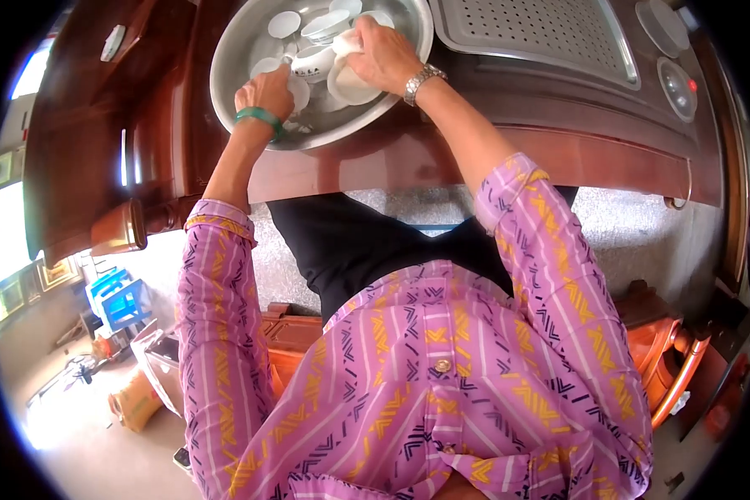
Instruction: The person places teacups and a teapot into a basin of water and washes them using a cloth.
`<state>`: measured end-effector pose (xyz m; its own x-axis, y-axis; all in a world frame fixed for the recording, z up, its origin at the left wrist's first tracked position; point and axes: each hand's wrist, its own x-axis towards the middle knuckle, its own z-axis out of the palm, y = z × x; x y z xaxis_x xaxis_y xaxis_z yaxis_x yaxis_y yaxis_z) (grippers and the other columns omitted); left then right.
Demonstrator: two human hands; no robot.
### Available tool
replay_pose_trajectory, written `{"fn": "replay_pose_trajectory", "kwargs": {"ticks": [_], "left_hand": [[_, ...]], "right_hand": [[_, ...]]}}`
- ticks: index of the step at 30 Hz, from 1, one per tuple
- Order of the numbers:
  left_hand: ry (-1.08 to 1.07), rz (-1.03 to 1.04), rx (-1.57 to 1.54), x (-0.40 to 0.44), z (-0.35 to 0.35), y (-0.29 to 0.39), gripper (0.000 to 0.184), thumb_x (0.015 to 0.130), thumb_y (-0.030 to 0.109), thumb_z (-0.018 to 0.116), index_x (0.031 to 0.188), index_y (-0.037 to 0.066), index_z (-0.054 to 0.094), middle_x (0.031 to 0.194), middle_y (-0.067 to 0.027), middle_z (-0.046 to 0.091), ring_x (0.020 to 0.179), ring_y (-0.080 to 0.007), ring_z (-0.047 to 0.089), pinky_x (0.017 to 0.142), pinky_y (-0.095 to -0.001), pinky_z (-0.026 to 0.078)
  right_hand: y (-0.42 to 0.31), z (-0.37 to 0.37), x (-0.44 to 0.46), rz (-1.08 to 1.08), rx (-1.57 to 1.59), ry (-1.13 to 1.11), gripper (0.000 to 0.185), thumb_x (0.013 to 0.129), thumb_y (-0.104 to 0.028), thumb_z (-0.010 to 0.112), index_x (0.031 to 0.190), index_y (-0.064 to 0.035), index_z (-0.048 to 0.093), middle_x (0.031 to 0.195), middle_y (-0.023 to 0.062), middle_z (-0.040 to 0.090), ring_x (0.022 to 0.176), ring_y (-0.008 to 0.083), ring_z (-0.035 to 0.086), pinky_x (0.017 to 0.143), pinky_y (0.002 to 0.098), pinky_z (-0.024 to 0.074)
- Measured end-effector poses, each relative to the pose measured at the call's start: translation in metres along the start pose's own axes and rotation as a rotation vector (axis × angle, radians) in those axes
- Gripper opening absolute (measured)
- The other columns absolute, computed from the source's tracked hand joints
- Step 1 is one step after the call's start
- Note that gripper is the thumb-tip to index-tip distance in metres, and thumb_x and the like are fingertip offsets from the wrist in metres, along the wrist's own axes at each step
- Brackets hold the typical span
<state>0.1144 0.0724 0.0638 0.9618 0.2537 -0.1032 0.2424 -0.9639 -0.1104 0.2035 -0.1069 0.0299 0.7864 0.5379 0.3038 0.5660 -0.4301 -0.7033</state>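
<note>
A wide metal basin (225, 104) holds several white porcelain cups and bowls, among them a small cup (284, 24) at its far side. My left hand (265, 92) is inside the basin's near left, fingers curled closed; what they grip is hidden. Between my hands sits a white porcelain vessel (312, 63) with dark markings. My right hand (385, 57) is closed on a bunched white cloth (347, 44). Just below that hand a round white piece (352, 87) shows, partly covered by the cloth and fingers.
Right of the basin lies a perforated metal tray (550, 29) on the dark wooden table (525, 100). A stack of pale round dishes (663, 27) and a clear round lid-like object (677, 87) stand at the far right. A small white object (113, 43) rests on wood at left.
</note>
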Motion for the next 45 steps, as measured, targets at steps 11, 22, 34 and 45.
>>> {"fn": "replay_pose_trajectory", "kwargs": {"ticks": [11,22,34,45], "left_hand": [[0.23,-0.018,-0.064,-0.002,-0.01,0.012,0.023,0.077,0.011,0.047,0.099,0.008,0.044,0.078,-0.0258,0.06,0.078,-0.0421,0.058,0.067,-0.0511,0.044],[0.121,-0.293,-1.192,0.011,0.0,0.031,0.02,0.069,0.016,0.059,0.077,0.0,0.05,0.067,-0.0128,0.056,0.046,-0.0203,0.056,0.04,-0.0314,0.042],[-0.112,-0.335,-1.546,0.012,0.019,0.03,0.032,0.082,0.025,0.053,0.102,0.0,0.053,0.081,-0.0098,0.058,0.054,-0.0136,0.055,0.041,-0.0216,0.042],[-0.103,-0.159,-1.794,0.012,0.015,0.042,0.037,0.09,0.028,0.042,0.109,-0.004,0.045,0.105,-0.0179,0.054,0.091,-0.0275,0.058,0.073,-0.0401,0.052]], "right_hand": [[-0.009,-0.006,-0.01,0.116,0.002,-0.044,0.039,0.065,-0.023,0.064,0.096,-0.0054,0.048,0.086,0.0172,0.062,0.084,0.0332,0.059,0.073,0.0385,0.0461],[-0.012,-0.008,-0.016,0.126,-0.017,-0.043,0.04,0.065,-0.02,0.061,0.1,-0.0064,0.049,0.091,0.0137,0.063,0.089,0.0319,0.058,0.076,0.0387,0.0462],[-0.013,-0.017,-0.004,0.404,1.028,0.096,0.045,0.066,-0.005,0.068,0.107,-0.0015,0.048,0.095,0.0112,0.053,0.083,0.0167,0.056,0.066,0.0258,0.049],[-0.029,-0.007,-0.012,-0.147,0.55,-0.21,0.035,0.072,-0.023,0.062,0.102,-0.0053,0.058,0.098,0.0184,0.059,0.085,0.0304,0.06,0.075,0.032,0.0485]]}}
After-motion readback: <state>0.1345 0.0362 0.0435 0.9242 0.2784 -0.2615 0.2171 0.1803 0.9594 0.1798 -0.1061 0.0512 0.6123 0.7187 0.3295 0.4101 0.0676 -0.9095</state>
